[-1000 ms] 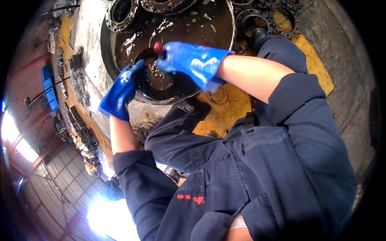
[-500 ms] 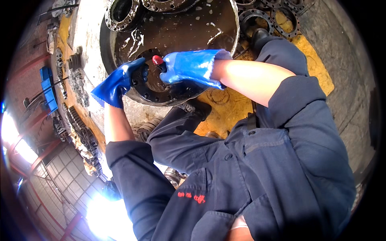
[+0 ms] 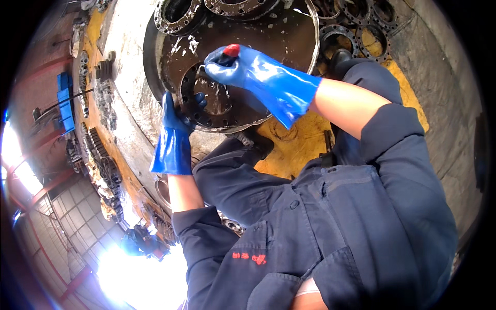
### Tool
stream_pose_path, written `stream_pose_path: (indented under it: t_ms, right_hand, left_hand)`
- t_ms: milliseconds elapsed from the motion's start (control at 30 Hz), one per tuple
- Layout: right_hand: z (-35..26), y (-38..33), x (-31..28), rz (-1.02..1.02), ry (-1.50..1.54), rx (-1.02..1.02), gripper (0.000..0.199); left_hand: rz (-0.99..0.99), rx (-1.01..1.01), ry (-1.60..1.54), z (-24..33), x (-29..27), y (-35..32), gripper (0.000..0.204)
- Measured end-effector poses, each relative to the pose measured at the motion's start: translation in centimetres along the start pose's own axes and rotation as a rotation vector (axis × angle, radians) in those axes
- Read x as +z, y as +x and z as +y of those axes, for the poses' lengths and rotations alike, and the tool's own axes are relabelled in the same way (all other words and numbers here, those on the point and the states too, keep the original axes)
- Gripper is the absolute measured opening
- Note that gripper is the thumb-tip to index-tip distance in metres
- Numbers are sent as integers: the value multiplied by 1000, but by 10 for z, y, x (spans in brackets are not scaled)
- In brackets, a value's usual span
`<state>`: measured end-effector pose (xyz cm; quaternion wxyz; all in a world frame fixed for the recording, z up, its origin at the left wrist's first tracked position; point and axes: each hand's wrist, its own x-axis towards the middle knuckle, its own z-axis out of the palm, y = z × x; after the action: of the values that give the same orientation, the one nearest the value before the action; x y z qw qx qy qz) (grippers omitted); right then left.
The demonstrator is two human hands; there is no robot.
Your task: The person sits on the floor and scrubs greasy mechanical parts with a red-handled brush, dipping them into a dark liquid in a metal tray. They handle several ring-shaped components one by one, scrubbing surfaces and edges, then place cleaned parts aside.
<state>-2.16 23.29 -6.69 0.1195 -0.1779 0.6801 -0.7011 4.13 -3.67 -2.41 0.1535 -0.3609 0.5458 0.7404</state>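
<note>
A dark, wet metal ring with bolt holes (image 3: 187, 95) is tilted at the near side of a round tub (image 3: 151, 64) of murky brown liquid. My left hand (image 3: 178, 124), in a blue rubber glove, grips the ring's left side, its fingertips showing inside the opening. Over the ring's far right edge, my right hand (image 3: 230, 67), gloved alike, is closed around a tool with a red handle end (image 3: 232, 50). The tool's working end is hidden by the glove and ring.
Two more flanged rings (image 3: 178, 15) rest at the tub's far side. Several similar rings (image 3: 373, 41) lie on the floor at far right, beside a yellow board (image 3: 408, 95). Metal parts (image 3: 106, 170) line the left. Bright glare (image 3: 139, 279) covers the lower left.
My right hand has moved up to the ring's far edge with the red-ended tool. My left hand has shifted down along the ring's left side, its forearm now more upright.
</note>
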Motion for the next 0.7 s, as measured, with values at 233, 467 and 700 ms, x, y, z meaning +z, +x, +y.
stream_pose_path:
  t_ms: [233,467,700]
  right_hand:
    - [-58,-43,25,-355,126,-34,32]
    - [-10,22,36,-219,191,81,15]
    - [18,18,11,120,-198,451,31]
  left_hand:
    - [219,102,-110,-19,-23,-1,102]
    - [205,288,-85,-33,-5,6,103]
    - [223,182,2,-32,2,0,100]
